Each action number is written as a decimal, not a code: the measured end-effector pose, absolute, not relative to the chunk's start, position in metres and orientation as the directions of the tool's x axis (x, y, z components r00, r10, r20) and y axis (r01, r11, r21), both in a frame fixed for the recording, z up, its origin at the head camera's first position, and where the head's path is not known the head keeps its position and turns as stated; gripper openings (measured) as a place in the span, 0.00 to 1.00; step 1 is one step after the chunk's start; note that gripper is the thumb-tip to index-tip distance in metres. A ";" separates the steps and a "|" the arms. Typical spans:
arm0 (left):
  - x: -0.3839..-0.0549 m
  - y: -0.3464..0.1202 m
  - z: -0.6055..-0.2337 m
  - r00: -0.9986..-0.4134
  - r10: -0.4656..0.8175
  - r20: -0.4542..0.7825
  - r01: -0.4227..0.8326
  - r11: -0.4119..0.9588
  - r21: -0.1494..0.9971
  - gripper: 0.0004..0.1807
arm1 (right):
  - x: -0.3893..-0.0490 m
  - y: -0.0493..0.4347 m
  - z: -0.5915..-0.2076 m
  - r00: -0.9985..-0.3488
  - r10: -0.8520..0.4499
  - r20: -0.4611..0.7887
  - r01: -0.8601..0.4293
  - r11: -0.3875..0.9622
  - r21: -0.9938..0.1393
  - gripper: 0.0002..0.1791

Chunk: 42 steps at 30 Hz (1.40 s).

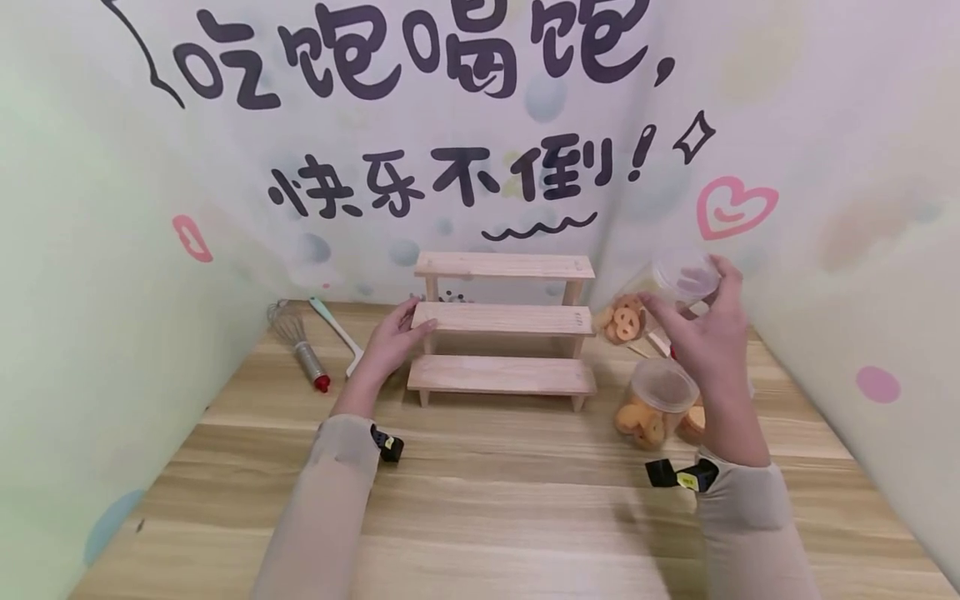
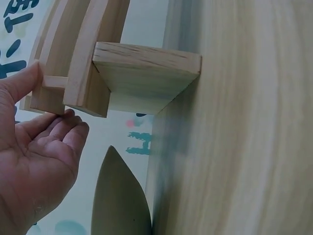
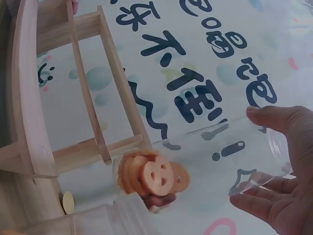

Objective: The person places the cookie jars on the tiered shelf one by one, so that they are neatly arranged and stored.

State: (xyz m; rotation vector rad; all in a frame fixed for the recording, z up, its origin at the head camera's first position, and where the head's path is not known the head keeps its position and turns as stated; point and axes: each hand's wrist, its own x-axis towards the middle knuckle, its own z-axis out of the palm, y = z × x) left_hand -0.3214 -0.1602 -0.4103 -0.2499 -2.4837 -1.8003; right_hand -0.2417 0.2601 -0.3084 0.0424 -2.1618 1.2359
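Note:
A three-tier wooden display stand (image 1: 502,377) stands on the table against the back wall. At its left end my left hand (image 1: 390,340) grips the middle shelf, thumb on top and fingers beneath. To the right of the stand, my right hand (image 1: 708,329) holds a clear jar (image 3: 215,152) near its right end, thumb on one side and fingers on the other. That jar is tilted, its cookies (image 3: 156,176) gathered at the lower end near the stand. A second clear jar (image 1: 663,387) with cookies stands on the table below it. More cookies (image 1: 693,421) are partly hidden behind my right wrist.
On the left of the table lie a whisk (image 1: 300,346) with a red-tipped handle and a spatula (image 1: 339,331) with a teal handle. Printed walls enclose the table (image 1: 480,500) at the back and sides. A red item (image 1: 672,352) shows partly behind the right hand.

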 end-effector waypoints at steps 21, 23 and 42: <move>-0.325 -0.159 -0.408 -0.985 0.101 0.143 0.165 0.266 0.950 0.41 | -0.246 0.213 -0.291 -0.671 0.328 0.666 -0.632 0.217 -0.744 0.43; -0.325 -0.159 -0.409 -0.987 0.098 0.131 0.153 0.271 0.950 0.42 | -0.247 0.200 -0.285 -0.680 0.307 0.666 -0.633 0.212 -0.744 0.42; -0.321 -0.165 -0.411 -0.990 0.094 0.101 0.123 0.259 0.958 0.44 | -0.316 0.104 -0.249 -0.769 0.085 0.633 -0.582 0.317 -0.749 0.45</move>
